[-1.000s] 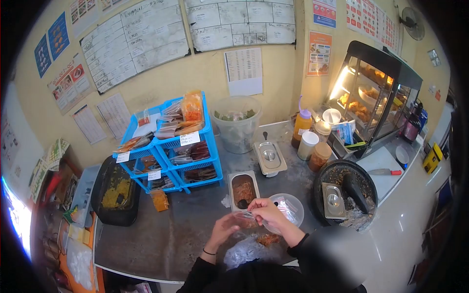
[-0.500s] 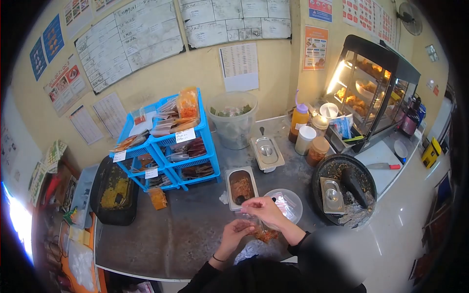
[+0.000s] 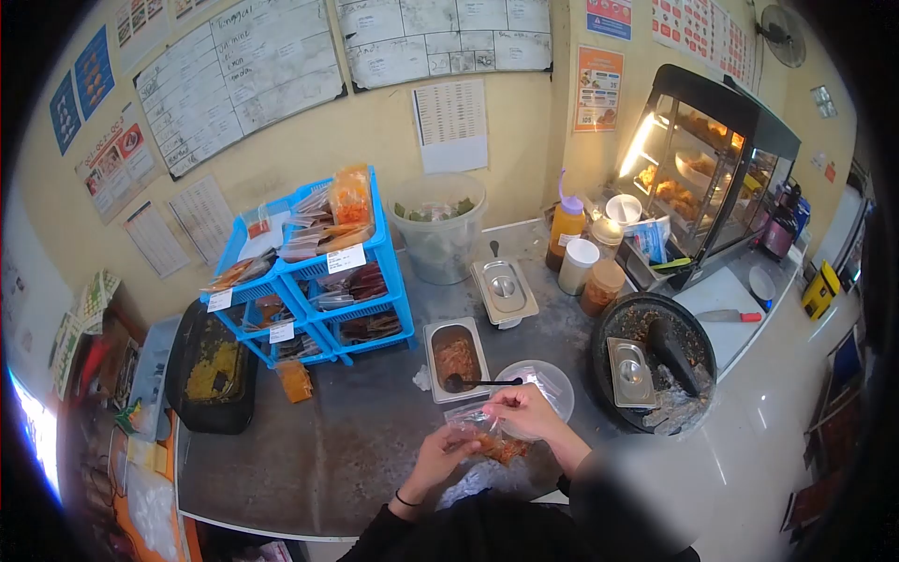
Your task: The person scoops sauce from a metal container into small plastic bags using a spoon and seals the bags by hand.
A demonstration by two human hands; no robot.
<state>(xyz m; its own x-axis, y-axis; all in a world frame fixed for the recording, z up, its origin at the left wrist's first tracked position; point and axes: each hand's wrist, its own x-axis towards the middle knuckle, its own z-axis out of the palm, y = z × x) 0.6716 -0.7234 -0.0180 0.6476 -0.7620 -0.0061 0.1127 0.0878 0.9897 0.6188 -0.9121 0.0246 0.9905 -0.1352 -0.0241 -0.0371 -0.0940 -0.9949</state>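
Note:
Both hands pinch a small clear plastic bag (image 3: 465, 415) above the front of the counter. My left hand (image 3: 444, 455) grips its left side, fingers closed. My right hand (image 3: 529, 414) has thumb and fingertips closed at its upper right. Just below my hands is reddish-orange food in clear plastic (image 3: 508, 449); whether it is in this same bag I cannot tell. Beyond them stands a metal pan of brown paste (image 3: 456, 358), a black spoon (image 3: 482, 382) lying across its near edge. A round tub with flat plastic bags (image 3: 551, 382) sits behind my right hand, partly hidden.
Blue stacked baskets (image 3: 351, 265) of filled packets stand at the left, beside a black tray (image 3: 217, 412). A lidded metal pan (image 3: 506, 290) and white-lidded jar (image 3: 578, 267) are farther back. At the right lie a stone mortar (image 3: 604, 393) and a knife (image 3: 730, 317).
My hands have drawn slightly apart, stretching the bag's top between them. My right hand has moved right, uncovering the black spoon on the pan. The view has shifted slightly.

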